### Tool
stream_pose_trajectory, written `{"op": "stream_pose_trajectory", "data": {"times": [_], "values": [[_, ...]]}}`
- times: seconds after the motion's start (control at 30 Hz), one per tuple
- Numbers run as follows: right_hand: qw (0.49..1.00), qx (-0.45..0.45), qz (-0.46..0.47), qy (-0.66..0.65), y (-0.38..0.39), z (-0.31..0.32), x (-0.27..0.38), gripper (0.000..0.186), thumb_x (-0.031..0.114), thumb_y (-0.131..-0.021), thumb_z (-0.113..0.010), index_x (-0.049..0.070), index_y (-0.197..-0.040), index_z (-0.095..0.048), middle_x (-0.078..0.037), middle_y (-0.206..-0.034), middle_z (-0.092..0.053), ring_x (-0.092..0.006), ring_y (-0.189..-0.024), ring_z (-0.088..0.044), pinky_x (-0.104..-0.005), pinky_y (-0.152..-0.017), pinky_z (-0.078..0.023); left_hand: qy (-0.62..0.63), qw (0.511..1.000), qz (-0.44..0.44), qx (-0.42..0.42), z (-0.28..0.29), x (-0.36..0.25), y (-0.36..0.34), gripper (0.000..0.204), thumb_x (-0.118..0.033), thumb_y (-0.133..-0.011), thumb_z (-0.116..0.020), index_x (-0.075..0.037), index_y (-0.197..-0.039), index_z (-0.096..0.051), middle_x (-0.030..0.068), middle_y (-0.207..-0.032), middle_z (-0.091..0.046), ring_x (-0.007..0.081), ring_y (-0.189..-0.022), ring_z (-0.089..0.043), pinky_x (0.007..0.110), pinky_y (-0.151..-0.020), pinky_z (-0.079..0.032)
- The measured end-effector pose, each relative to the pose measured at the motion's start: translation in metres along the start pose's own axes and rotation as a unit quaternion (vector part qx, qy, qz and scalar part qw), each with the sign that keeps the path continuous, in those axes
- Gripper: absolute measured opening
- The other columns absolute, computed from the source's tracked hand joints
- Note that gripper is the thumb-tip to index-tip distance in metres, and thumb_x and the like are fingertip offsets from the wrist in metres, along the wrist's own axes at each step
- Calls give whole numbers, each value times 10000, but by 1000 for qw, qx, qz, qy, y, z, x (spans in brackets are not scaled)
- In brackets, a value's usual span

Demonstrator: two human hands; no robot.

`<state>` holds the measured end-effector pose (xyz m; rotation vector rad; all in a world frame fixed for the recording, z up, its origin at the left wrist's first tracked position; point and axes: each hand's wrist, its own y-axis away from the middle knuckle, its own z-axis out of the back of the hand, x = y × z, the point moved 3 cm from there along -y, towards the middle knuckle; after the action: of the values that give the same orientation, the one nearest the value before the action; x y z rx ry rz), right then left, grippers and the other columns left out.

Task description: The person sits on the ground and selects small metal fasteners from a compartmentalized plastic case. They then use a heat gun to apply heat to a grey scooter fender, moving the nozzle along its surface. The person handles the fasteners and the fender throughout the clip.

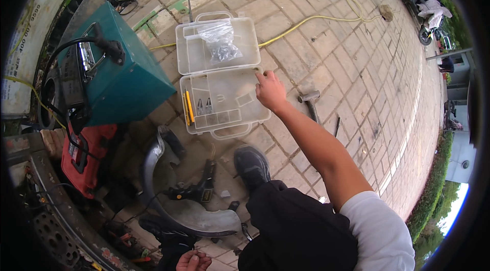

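My right hand [269,89] reaches to the right edge of a clear plastic case [224,87], index finger extended. The open case lies on the pavers; its upper half holds a clear bag [221,41] of small pieces, its lower half yellow sticks [189,107] and small metal clips [204,105]. My left hand [192,261] is low at the bottom edge, fingers curled around something too small to make out. Above it lie a curved grey plastic part [219,220] and a black gun-shaped tool [199,189].
A teal metal box [132,77] and red case [81,158] stand left. A hammer [309,97], yellow cable [296,25] and thin dark rod [338,127] lie on the pavers [357,82]. My shoe [250,164] is beside the grey part. Parked scooters [426,10] stand at far right.
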<state>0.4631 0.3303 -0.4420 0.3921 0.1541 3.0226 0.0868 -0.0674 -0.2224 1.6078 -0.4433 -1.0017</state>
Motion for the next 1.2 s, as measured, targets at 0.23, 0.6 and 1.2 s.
{"op": "stream_pose_trajectory", "data": {"times": [0.23,0.6,1.2], "values": [[996,50,-56,50,-21,-8,1,435,206,-874,-523,177,-1306,-557,-145,-1243,-514,-318,-1181,-508,-513,-924,-422,4,1000,11,-7,-2,-2,-1,331,-72,-899,-663,55,-1184,-553,142,-1061,-600,278,-929,-633,402,-866,-552],[983,128,-132,-3,-26,-17,-3,531,169,-872,-483,250,-1396,-469,-147,-1293,-481,-327,-1219,-503,-573,-973,-382,11,1000,12,-5,-2,-3,-1,311,-55,-899,-653,51,-1177,-562,141,-1055,-603,284,-922,-641,390,-839,-562],[613,-97,-478,-622,-22,13,-140,389,218,-815,-704,84,-1174,-637,-46,-921,-607,-171,-810,-567,-385,-642,-435,1,1000,9,-14,-8,-6,1,287,-65,-905,-647,45,-1159,-571,132,-1015,-621,252,-889,-643,354,-816,-564]]}}
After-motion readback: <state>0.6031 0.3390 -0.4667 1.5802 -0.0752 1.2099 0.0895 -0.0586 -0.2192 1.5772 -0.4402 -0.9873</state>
